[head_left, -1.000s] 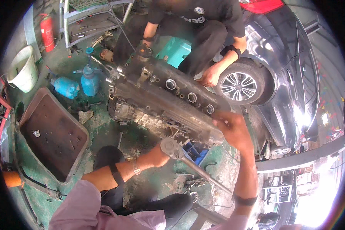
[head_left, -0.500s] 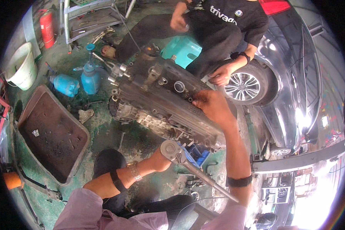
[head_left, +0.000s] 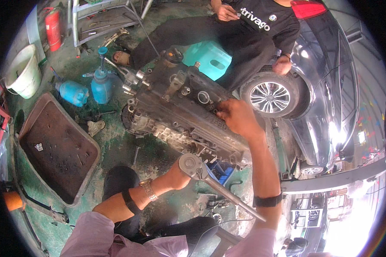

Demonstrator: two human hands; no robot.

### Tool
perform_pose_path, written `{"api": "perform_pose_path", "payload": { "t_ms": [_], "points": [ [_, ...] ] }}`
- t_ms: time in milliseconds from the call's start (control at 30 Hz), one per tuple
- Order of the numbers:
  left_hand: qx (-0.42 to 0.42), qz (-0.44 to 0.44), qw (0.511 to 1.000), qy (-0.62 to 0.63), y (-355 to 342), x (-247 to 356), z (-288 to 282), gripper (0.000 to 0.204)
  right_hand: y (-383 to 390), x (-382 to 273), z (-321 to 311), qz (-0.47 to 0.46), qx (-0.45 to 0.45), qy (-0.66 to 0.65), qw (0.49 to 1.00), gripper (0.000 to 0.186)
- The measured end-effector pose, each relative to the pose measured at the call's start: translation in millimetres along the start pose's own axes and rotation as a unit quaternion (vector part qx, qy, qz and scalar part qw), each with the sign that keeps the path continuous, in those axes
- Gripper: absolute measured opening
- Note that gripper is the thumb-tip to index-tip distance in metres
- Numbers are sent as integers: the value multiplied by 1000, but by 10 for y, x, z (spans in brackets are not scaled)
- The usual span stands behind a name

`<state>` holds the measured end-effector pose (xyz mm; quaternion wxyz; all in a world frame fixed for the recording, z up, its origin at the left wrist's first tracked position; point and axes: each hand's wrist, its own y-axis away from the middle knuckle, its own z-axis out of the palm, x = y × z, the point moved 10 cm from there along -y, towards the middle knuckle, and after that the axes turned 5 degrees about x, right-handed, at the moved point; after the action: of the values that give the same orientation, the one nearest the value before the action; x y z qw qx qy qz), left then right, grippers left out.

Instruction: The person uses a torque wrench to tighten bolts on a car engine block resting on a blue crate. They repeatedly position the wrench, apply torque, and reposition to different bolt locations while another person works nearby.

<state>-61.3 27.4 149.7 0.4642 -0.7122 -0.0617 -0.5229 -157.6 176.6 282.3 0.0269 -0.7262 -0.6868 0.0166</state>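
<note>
A dark engine point(head_left: 188, 115) with a black top cover lies slantwise in front of me. Below its near side, my left hand point(head_left: 176, 176) is closed round the head end of a large ratchet wrench point(head_left: 231, 195). The round ratchet head faces up, and the long steel handle slopes down to the right across my right forearm. My right hand point(head_left: 241, 119) rests on the cover beside the round filler opening point(head_left: 203, 97). Its fingers are bent together at a small fitting; what they pinch, if anything, is hidden.
Across the engine sits a person in black point(head_left: 244, 34), a turquoise jug point(head_left: 208, 60) by their legs. Left are a drain tray point(head_left: 94, 171), blue spray bottles point(head_left: 101, 88) and a white bucket point(head_left: 25, 70). A dark car point(head_left: 317, 85) stands right; a blue bin point(head_left: 221, 172) lies below the engine.
The other person has drawn one hand back from the engine to beside the car wheel and lifted the other toward the chest. My hands keep nearly the same places.
</note>
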Motion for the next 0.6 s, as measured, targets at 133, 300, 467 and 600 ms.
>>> {"api": "perform_pose_path", "payload": {
  "t_ms": [133, 300, 467, 600],
  "points": [
    [-3, -13, 1000, -22, -13, -1, -30, 21, 47, 130, -194, 31, 70, -34, 996, 21],
    [33, -78, 996, 38, -34, -101, -96, 21, 141, 305, -396, 83, 106, -78, 988, 23],
    [-1, -56, 998, -14, -24, -86, -48, 20, 115, 183, -133, 72, -34, -99, 992, 27],
    [11, -61, 998, 11, -23, -113, -48, 18, 37, 84, -77, 34, -51, -70, 996, 29]
  ]
}}
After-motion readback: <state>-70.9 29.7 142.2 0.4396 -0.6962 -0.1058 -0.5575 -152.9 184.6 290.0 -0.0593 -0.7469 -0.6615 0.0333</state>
